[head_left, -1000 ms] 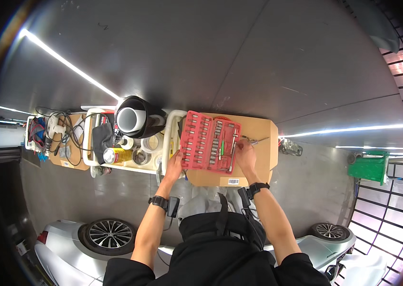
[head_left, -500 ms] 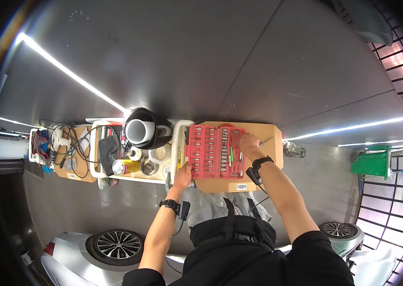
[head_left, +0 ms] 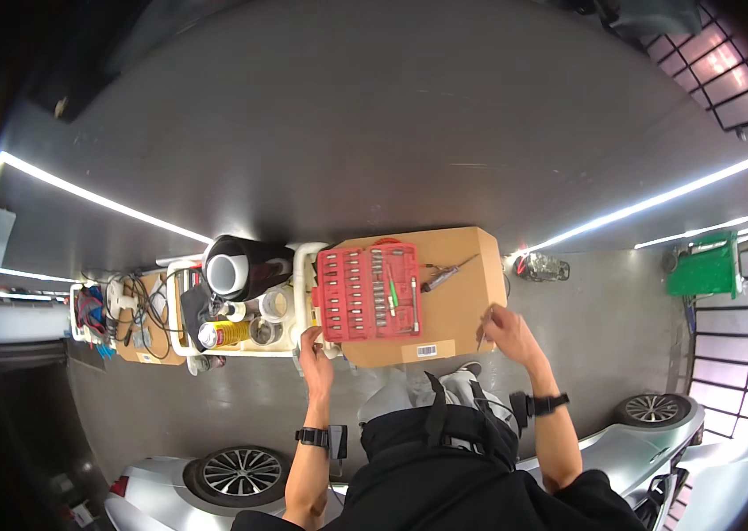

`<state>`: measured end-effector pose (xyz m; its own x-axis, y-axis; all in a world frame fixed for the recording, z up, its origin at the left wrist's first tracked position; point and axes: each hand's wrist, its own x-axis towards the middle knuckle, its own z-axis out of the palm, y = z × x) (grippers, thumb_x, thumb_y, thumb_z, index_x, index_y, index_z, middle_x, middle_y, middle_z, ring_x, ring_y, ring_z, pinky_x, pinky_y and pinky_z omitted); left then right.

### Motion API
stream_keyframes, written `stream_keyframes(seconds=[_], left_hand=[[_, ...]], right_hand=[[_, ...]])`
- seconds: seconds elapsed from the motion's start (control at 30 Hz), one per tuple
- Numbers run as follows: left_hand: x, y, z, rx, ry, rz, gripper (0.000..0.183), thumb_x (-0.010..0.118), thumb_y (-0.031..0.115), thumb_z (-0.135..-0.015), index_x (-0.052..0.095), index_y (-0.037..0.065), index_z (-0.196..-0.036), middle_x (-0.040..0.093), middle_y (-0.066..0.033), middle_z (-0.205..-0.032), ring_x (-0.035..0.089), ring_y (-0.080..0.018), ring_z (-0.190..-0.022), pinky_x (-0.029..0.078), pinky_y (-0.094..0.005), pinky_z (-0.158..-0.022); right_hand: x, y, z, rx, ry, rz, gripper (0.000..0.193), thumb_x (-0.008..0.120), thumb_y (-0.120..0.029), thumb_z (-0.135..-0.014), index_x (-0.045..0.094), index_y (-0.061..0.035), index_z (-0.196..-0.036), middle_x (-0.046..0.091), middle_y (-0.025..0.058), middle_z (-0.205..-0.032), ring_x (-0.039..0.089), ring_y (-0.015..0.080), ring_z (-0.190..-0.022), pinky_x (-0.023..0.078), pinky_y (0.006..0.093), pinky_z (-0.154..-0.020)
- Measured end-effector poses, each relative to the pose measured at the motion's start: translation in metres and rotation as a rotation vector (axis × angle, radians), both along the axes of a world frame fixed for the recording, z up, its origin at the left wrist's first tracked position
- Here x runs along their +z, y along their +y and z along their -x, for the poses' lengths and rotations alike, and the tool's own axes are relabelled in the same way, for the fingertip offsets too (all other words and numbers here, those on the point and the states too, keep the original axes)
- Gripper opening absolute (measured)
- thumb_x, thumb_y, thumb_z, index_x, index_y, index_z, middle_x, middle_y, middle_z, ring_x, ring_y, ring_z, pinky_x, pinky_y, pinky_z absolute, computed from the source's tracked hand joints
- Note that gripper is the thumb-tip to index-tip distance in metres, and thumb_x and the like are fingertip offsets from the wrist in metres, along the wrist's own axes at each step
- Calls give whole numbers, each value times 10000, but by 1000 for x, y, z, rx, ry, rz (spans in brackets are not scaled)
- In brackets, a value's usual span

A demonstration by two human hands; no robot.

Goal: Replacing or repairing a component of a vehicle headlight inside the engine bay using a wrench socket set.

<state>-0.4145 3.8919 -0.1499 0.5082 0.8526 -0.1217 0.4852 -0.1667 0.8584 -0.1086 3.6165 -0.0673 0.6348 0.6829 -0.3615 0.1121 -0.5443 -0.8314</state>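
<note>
Just off the front right of a cardboard box (head_left: 458, 319), my right hand (head_left: 511, 336) pinches a thin, dark, rod-like tool (head_left: 485, 326); its exact kind is too small to make out. My left hand (head_left: 316, 358) rests at the box's left end, fingers slightly apart, by the near left corner of a red socket set case (head_left: 367, 331) and the white cart rail (head_left: 300, 301). The case lies opened on the box, with rows of metal sockets and a green-handled tool (head_left: 393, 292). To its right on the cardboard lies a slim pointed tool with a dark handle (head_left: 445, 277).
Left of the case, a white cart tray (head_left: 254, 348) holds a yellow spray can (head_left: 231, 333), round containers and a black bucket-like holder (head_left: 263, 265). Further left is a cart with tangled cables (head_left: 148, 305). A silver car (head_left: 161, 500) stands behind me; a green bin (head_left: 701, 270) is at far right.
My right hand has moved from the case's right side toward the box's near right edge, with a thin tool in it. The pointed tool on the cardboard is now uncovered. The view has shifted.
</note>
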Motion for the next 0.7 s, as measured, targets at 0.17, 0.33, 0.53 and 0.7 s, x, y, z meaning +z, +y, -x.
stream_keyframes(seconds=[0.17, 0.33, 0.53, 0.7], left_hand=[[34, -119, -105, -205, -241, 370, 486, 549, -80, -898, 490, 21, -1370, 576, -116, -1313, 617, -190, -1106, 488, -320, -960], [95, -295, -224, -589, -281, 663, 565, 665, -27, -881, 480, 70, -1406, 642, -99, -1220, 649, -180, -1075, 515, -345, -948], [143, -504, -331, -1042, -293, 502, 616, 699, -56, -855, 482, 78, -1416, 697, -91, -1091, 683, -178, -1005, 551, -336, -913], [150, -655, -413, -1283, -188, 542, 638, 689, -117, -835, 449, 29, -1409, 655, -101, -996, 678, -181, -978, 554, -329, -910]], right_hand=[[40, -124, 18, -143, 158, 41, 209, 576, -173, -950, 606, 33, -935, 661, 114, -705, 631, 182, -651, 491, 328, -635], [52, -250, 11, -398, 149, -179, 208, 565, -154, -991, 621, 14, -1101, 672, 117, -781, 668, 191, -700, 523, 334, -712], [94, -426, -44, -551, 24, -343, 218, 545, -150, -1009, 601, -7, -1164, 677, 148, -830, 683, 232, -743, 526, 351, -702], [102, -569, -87, -680, -173, -258, 173, 552, -158, -1004, 573, -14, -1097, 649, 151, -827, 664, 316, -745, 519, 399, -684]])
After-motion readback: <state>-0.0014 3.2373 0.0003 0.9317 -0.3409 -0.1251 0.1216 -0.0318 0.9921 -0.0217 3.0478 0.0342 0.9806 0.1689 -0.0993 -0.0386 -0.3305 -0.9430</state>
